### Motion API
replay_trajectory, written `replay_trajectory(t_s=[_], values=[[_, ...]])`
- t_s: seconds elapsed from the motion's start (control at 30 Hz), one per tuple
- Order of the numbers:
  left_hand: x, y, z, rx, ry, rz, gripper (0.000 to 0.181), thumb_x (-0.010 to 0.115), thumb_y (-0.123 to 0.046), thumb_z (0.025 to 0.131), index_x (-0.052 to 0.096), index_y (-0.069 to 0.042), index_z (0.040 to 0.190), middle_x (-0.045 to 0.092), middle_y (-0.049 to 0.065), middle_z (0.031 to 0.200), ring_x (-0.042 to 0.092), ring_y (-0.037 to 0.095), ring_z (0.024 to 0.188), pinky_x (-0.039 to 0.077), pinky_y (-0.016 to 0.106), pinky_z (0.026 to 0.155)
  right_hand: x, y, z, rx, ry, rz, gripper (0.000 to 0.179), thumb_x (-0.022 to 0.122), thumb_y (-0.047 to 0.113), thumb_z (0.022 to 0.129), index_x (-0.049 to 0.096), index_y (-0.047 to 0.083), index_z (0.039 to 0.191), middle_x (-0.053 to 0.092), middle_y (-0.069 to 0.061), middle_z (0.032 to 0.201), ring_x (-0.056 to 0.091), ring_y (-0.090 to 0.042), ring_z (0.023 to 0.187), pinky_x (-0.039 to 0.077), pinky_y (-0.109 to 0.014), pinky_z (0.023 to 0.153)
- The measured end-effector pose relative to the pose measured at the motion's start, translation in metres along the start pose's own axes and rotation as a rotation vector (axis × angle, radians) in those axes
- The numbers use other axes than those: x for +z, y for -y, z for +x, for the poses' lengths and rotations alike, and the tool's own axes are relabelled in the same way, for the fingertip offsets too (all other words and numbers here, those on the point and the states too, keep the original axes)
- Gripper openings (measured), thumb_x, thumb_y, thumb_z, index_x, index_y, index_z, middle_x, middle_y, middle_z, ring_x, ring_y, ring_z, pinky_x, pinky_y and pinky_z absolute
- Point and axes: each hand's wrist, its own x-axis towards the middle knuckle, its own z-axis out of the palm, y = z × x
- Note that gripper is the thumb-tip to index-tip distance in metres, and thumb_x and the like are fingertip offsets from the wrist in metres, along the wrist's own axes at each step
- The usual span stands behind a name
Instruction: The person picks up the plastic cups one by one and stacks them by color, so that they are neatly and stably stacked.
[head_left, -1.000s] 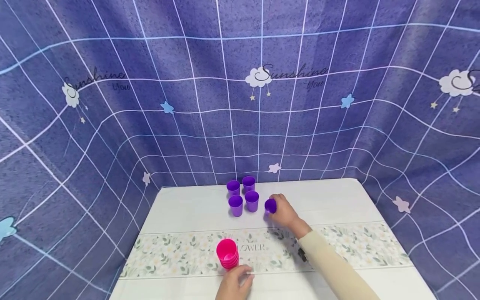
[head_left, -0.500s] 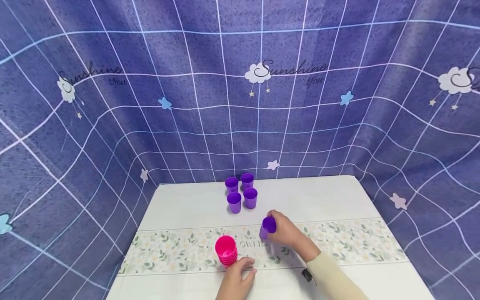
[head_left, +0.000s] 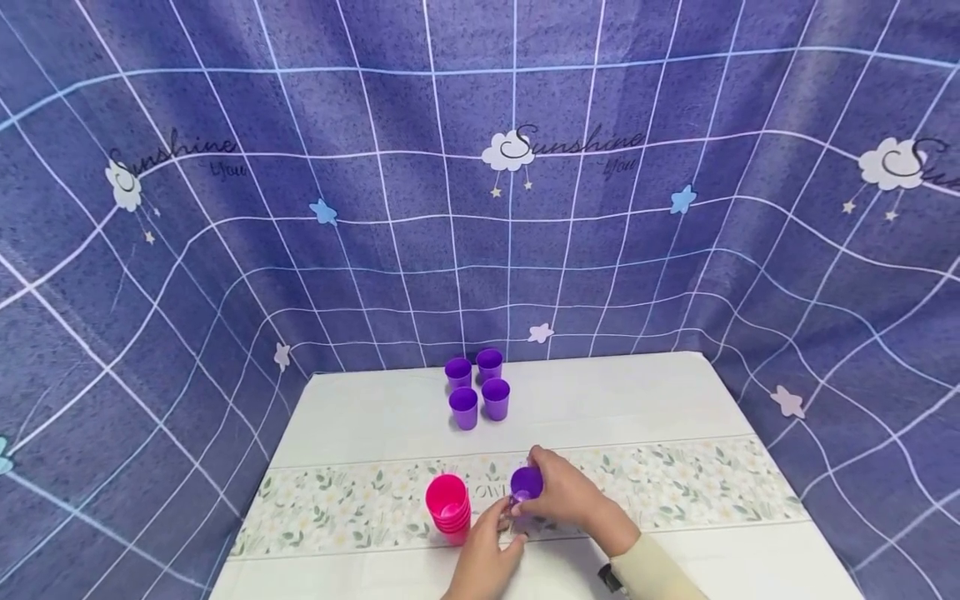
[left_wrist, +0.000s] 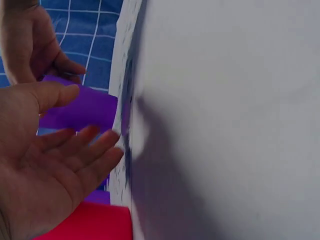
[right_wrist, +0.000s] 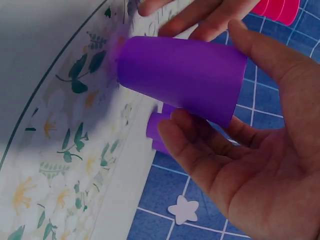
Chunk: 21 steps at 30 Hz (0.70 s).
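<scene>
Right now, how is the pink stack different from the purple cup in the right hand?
The pink stack is several cups nested together; the purple cup is just one. The pink stack sits on the table, while the right hand holds the purple cup. Both have round, open tops.

We find the head view evenly bright, the violet-blue gridded fabric curtain (head_left: 600,250) stretched towards the edges. Both wrist views are dim; we see soft-edged shadows (left_wrist: 165,170) on the white flower-banded tabletop (left_wrist: 240,100) and a purple tint beside the tapered purple plastic cup (right_wrist: 182,80).
</scene>
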Motion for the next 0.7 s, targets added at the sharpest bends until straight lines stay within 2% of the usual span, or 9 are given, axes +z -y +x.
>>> replay_trajectory(t_s=[0.13,0.3,0.43,0.6,0.7], values=[[0.007,-0.004,0.003,-0.034,-0.06,0.021,0.067,0.08,-0.032,0.091,0.054,-0.008,0.149,0.065,0.01,0.145,0.069,0.031,0.126,0.052,0.059,0.112,-0.001,0.006,-0.007,-0.015,0.013,-0.022,0.065,0.096,0.046,0.068,0.058,0.01,0.107,0.068,-0.003,0.095,0.066,-0.014,0.084,0.056,-0.024,0.069],[0.018,-0.017,0.008,-0.083,-0.091,-0.006,0.07,0.083,-0.036,0.087,0.056,-0.015,0.148,0.065,0.009,0.146,0.067,0.031,0.13,0.05,0.061,0.115,-0.004,0.006,-0.014,-0.033,0.018,-0.055,0.064,0.099,0.04,0.065,0.057,0.01,0.103,0.068,-0.004,0.093,0.059,-0.006,0.077,0.052,-0.022,0.065],[0.024,-0.021,0.011,-0.067,-0.147,0.039,0.076,0.088,-0.031,0.08,0.056,-0.019,0.148,0.069,0.008,0.143,0.068,0.033,0.13,0.053,0.06,0.111,-0.002,0.003,-0.016,-0.042,0.036,-0.039,0.065,0.099,0.043,0.065,0.057,0.009,0.102,0.067,-0.005,0.092,0.057,-0.004,0.076,0.052,-0.02,0.064],[0.028,-0.021,0.014,-0.036,-0.246,0.139,0.069,0.092,-0.031,0.073,0.065,-0.026,0.136,0.079,0.0,0.121,0.076,0.022,0.11,0.061,0.049,0.098,-0.001,0.0,-0.018,-0.059,0.048,-0.022,0.064,0.097,0.048,0.067,0.057,0.01,0.101,0.067,-0.003,0.093,0.06,-0.007,0.079,0.052,-0.02,0.067],[0.029,-0.021,0.014,-0.02,-0.258,0.159,0.064,0.093,-0.033,0.073,0.068,-0.022,0.131,0.08,0.001,0.117,0.077,0.022,0.104,0.062,0.047,0.095,-0.003,0.0,-0.019,-0.042,0.071,0.016,0.056,0.091,0.048,0.076,0.06,0.01,0.104,0.068,-0.002,0.095,0.063,-0.008,0.08,0.054,-0.02,0.066]])
